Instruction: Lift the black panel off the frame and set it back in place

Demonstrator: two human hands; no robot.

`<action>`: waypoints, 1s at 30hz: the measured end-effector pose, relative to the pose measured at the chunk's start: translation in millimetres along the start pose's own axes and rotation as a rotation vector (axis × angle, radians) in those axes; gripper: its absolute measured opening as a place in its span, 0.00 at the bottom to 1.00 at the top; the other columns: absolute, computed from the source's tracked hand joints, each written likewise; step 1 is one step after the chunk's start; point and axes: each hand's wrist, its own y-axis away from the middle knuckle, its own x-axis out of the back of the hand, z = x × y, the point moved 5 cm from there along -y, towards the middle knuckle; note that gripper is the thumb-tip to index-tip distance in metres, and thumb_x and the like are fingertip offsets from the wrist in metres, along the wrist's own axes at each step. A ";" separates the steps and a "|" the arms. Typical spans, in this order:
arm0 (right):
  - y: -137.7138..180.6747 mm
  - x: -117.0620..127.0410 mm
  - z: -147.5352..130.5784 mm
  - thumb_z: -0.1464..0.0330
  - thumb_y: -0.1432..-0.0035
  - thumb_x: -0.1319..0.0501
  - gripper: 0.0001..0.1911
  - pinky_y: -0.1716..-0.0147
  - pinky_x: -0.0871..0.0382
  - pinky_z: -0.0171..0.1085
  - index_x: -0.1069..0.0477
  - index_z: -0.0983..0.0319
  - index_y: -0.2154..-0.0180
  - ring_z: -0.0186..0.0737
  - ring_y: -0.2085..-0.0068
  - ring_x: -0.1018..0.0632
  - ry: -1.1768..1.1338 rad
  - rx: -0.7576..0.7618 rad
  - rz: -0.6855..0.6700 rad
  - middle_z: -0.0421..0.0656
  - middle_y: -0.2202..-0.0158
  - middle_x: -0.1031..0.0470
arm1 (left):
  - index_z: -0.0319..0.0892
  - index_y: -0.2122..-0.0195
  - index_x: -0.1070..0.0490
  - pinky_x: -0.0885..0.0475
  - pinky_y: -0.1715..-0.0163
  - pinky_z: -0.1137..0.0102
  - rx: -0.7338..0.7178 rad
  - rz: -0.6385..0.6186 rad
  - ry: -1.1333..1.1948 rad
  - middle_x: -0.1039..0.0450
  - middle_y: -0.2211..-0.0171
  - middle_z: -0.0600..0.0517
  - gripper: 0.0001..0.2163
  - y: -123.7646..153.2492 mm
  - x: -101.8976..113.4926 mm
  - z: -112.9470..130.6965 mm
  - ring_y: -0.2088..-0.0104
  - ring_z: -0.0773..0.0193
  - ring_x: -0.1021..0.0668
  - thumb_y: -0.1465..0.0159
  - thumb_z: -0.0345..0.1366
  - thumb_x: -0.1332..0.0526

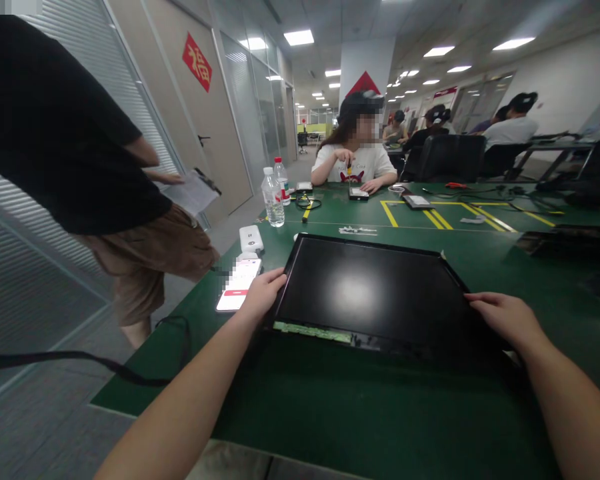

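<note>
A black flat monitor panel [370, 293] lies face up, slightly tilted, over the green table in front of me. A strip of green circuit board [313, 332] shows along its near edge, at the left. My left hand [266, 290] grips the panel's left edge, thumb on the frame and fingers hidden underneath. On the opposite side, my right hand [505, 317] is closed on the right edge, its thumb on top. Just left of my left hand lies a lit phone [239, 285].
Behind the phone is a white device [251, 239]. Two water bottles [274, 200] stand at the back left. Across the green table [380, 413], a person [353, 157] holds a screwdriver over a hard drive [359, 193]. Another person [80, 133] stands at left. Dark cables [505, 193] lie at back right.
</note>
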 end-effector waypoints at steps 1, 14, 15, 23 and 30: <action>-0.8 -0.2 1.3 0.63 0.48 0.37 0.15 0.61 0.29 0.42 0.12 0.58 0.64 0.50 0.59 0.18 -0.009 0.008 0.008 0.49 0.60 0.13 | 0.42 0.49 0.13 0.18 0.47 0.61 0.075 0.027 0.099 0.11 0.55 0.47 0.14 2.2 0.3 -0.9 0.53 0.51 0.12 0.33 0.32 0.35; 1.2 -9.1 4.5 0.70 0.48 0.37 0.17 0.59 0.25 0.41 0.12 0.58 0.59 0.50 0.59 0.16 -0.044 0.025 -0.001 0.49 0.59 0.14 | 0.39 0.31 0.27 0.21 0.77 0.73 0.436 -0.006 0.572 0.16 0.72 0.50 0.25 7.7 -13.0 -8.3 0.79 0.63 0.17 0.29 0.24 0.34; 1.2 -9.8 4.9 0.70 0.49 0.37 0.17 0.58 0.24 0.41 0.12 0.58 0.59 0.50 0.59 0.16 -0.043 0.029 -0.001 0.49 0.59 0.13 | 0.38 0.30 0.28 0.21 0.77 0.74 0.446 -0.008 0.594 0.17 0.73 0.50 0.25 7.3 -14.1 -8.6 0.79 0.64 0.17 0.28 0.24 0.37; -0.6 -9.9 4.3 0.73 0.52 0.37 0.21 0.54 0.24 0.40 0.11 0.57 0.58 0.51 0.52 0.15 -0.029 0.059 -0.016 0.47 0.56 0.13 | 0.49 0.21 0.46 0.20 0.76 0.71 0.377 -0.105 0.547 0.16 0.71 0.53 0.42 -2.5 -14.8 -25.2 0.78 0.61 0.17 0.32 0.30 0.28; 3.0 -11.6 2.0 0.73 0.51 0.38 0.21 0.54 0.24 0.40 0.11 0.56 0.57 0.50 0.52 0.15 -0.058 0.040 -0.009 0.47 0.56 0.13 | 0.44 0.33 0.26 0.19 0.75 0.70 0.338 -0.170 0.548 0.16 0.72 0.51 0.30 -1.9 -16.3 -29.7 0.76 0.58 0.15 0.36 0.35 0.23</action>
